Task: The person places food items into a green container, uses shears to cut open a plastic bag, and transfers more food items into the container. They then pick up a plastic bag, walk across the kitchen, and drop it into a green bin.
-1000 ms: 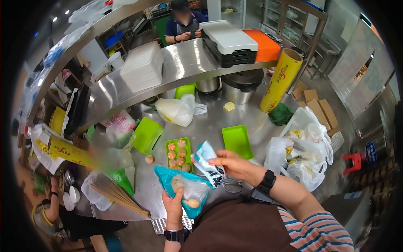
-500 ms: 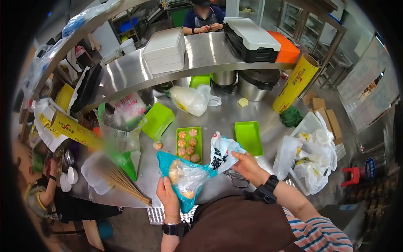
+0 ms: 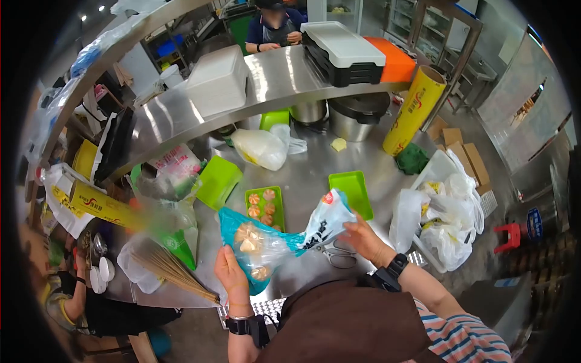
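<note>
A blue-and-clear plastic bag [image 3: 266, 247] with dark print is stretched between my two hands above the steel counter. Several round, orange-and-white balls [image 3: 249, 237] show through its film at the left end. My left hand [image 3: 231, 273] is closed on the bag's lower left edge, thumb upward. At the other end, my right hand [image 3: 367, 243] grips the twisted, printed white part. Just behind the bag lies a green tray [image 3: 280, 195] with similar balls, partly covered by it. Another green tray [image 3: 352, 196] is beyond my right hand. Scissors [image 3: 340, 259] lie below the bag's right end.
Wooden skewers [image 3: 175, 273] lie at the left front. A yellow film roll [image 3: 416, 109] stands at the right, near a bin of white bags [image 3: 445, 212]. A filled clear bag [image 3: 261, 148] and a lidded pot [image 3: 358, 118] sit behind. A person [image 3: 275, 30] works opposite.
The bag has been lifted and tilted a little, and its balls show more plainly. Both hands keep their hold. The whole view has shifted slightly.
</note>
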A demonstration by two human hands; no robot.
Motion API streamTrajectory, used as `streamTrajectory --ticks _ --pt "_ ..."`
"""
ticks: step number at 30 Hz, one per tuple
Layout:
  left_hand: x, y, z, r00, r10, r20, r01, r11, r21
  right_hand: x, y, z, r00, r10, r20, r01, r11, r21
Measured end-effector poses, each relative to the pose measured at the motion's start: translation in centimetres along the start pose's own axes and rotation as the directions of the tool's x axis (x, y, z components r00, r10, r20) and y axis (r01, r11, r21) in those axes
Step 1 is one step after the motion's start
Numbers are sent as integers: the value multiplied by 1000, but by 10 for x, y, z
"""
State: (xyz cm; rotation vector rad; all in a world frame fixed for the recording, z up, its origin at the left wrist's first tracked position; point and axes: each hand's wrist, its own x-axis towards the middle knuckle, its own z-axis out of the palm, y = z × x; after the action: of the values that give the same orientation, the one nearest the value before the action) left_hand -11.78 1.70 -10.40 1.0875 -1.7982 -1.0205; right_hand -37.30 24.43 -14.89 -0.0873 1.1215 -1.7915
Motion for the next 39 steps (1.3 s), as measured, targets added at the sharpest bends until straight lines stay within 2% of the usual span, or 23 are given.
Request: streamTrajectory --ticks 2,4,5,7,8,10,12,14,16,18,20,22,23,24,28,30,32,33,34,36,37,38,39 --pt "1 -6 10 999 -33 37 37 994 -106 -2 -10 3 996 -91 -6 90 989 -114" --pt "0 -8 13 998 7 61 -5 999 -37 3 -17 2 939 -341 50 297 726 -620" --pt "-1 -8 12 995 43 93 -46 998 36 1 -25 9 939 -339 48 295 730 -617" --pt "-2 4 12 992 99 76 -97 995 -24 -6 -45 31 718 -656 234 448 179 -876" --pt "-2 8 12 987 154 51 -149 985 -86 -3 -43 30 718 -656 235 449 177 -876" --pt "-3 -7 8 989 40 139 -25 993 -113 4 -34 25 935 -319 153 330 634 -699" --pt "-2 -8 9 974 -62 217 92 987 -132 9 -28 22 964 -222 144 259 672 -694" --pt "-9 -5 17 971 -239 17 220 861 -458 5 -22 20 986 -115 119 166 707 -688" --pt "-9 -30 11 979 -202 -17 186 930 -318 -1 -21 23 970 171 173 -130 965 -227" --pt "-11 -51 11 986 -158 -49 147 974 -172 -8 -24 30 971 143 191 -108 977 -182" --pt "-14 -56 12 986 161 -41 -142 947 286 -12 -28 35 977 131 171 -100 979 -178" --pt "-16 -51 20 981 170 -89 -147 963 225 -14 -28 36 980 117 162 -80 972 -220" --pt "-17 -44 22 994 -103 -27 99 986 -135 -13 -27 33 940 240 243 -259 965 50" --pt "-19 -40 21 936 -329 121 347 821 -452 -12 -26 32 877 327 353 -436 850 297" --pt "-14 -44 18 972 -222 83 236 939 -249 -14 -10 32 901 238 364 -393 804 446" --pt "-14 -39 17 922 -382 64 367 807 -463 -20 -15 40 870 260 418 -455 749 482" --pt "-21 -2 15 911 -404 87 373 713 -595 -25 -21 51 869 191 456 -414 787 458" --pt "-21 15 16 902 -413 122 370 598 -711 -23 -12 56 858 346 379 -460 847 268" --pt "-20 9 18 901 -414 128 374 594 -712 -34 -18 54 818 415 399 -508 846 161" --pt "-19 -16 21 977 -178 116 203 945 -258 -30 -26 72 754 448 481 -536 843 54" --pt "-18 -24 19 972 -155 174 178 976 -128 -31 -34 85 753 448 482 -533 845 47" --pt "-17 -18 23 973 -149 176 173 976 -131 -40 -49 105 746 383 545 -465 885 14" --pt "-21 -5 28 961 -186 204 242 925 -294 -46 -56 114 732 320 602 -395 919 -9"
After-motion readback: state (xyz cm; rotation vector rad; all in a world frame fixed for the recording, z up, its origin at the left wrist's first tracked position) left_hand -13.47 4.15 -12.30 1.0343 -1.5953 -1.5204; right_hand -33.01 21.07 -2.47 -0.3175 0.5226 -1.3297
